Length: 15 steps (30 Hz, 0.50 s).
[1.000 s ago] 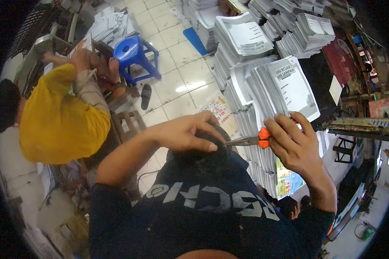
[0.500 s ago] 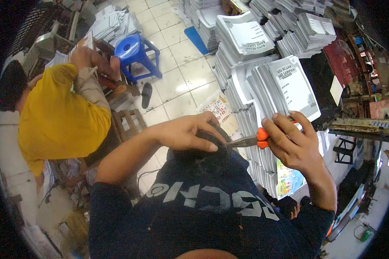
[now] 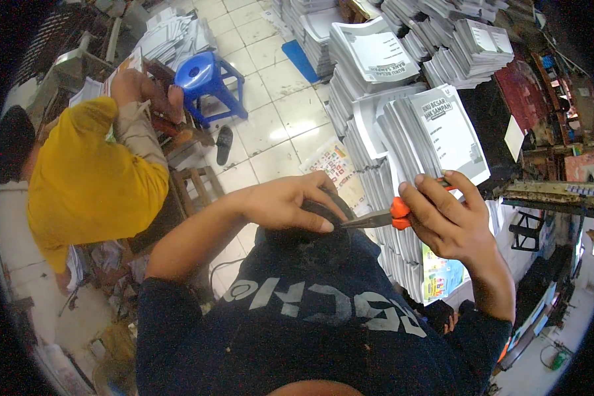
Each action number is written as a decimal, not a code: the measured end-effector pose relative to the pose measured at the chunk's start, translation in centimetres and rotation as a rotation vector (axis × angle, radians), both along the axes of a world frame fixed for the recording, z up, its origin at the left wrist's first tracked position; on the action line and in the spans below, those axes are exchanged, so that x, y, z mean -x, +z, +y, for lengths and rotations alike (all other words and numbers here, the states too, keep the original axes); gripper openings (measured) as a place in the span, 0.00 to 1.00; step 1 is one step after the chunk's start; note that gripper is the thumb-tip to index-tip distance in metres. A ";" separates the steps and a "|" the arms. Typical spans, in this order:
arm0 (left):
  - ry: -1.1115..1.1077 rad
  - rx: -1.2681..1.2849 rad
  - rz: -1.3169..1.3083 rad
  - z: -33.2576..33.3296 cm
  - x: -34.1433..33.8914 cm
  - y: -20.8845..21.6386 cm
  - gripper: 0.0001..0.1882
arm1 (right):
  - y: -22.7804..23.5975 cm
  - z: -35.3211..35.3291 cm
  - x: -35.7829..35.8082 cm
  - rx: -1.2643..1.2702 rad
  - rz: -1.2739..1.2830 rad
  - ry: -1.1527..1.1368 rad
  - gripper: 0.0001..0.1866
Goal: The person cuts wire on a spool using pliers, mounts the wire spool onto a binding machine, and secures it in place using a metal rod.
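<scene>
My left hand (image 3: 290,204) is closed round a black, curved thing (image 3: 320,212) in front of my body; its kind is hard to make out against my dark shirt. In my right hand (image 3: 450,214) is a pair of long-nose pliers (image 3: 374,218) with orange handles. The pliers point left, and their narrow tips reach the black thing right beside my left thumb. Whether the jaws grip anything is too small to tell. My left fingers lie over the upper part of the black thing and hide some of it.
Tall stacks of printed booklets (image 3: 452,132) rise close to my right hand. On the left a person in a yellow top (image 3: 96,178) sits beside a blue plastic stool (image 3: 201,76). A dark slipper (image 3: 224,145) and a printed sheet (image 3: 333,168) lie on the tiled floor.
The pliers' tips have shifted slightly left and down, closer to my left thumb. My left hand has hardly moved. The seated person's head and upper body have shifted a little.
</scene>
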State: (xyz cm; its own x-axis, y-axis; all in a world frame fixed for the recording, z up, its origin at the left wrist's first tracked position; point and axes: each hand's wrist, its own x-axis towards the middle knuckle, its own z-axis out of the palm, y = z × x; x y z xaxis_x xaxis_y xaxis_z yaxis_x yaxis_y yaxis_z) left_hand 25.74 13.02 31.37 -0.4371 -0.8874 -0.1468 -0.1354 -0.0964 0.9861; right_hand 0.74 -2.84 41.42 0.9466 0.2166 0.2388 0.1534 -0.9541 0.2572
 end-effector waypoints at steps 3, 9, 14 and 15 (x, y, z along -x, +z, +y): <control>-0.003 -0.030 0.000 0.0 0.0 0.0 0.18 | 0.1 -0.2 0.0 0.035 -0.011 0.004 0.16; -0.005 -0.018 0.012 -0.1 0.0 -0.2 0.19 | 0.0 -0.3 0.1 0.027 -0.020 0.019 0.16; -0.012 -0.007 0.027 -0.2 0.0 -0.5 0.18 | 0.0 -0.2 0.1 0.023 -0.017 0.014 0.18; -0.012 -0.001 0.036 -0.2 0.0 -0.5 0.18 | -0.1 -0.3 0.1 0.022 -0.018 0.015 0.18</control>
State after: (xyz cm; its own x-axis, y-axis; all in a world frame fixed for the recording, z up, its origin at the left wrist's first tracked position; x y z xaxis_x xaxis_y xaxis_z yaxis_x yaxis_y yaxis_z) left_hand 25.74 12.83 30.84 -0.4529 -0.8819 -0.1312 -0.1008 -0.0956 0.9903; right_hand 0.59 -3.18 41.30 0.9389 0.2364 0.2503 0.1632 -0.9457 0.2811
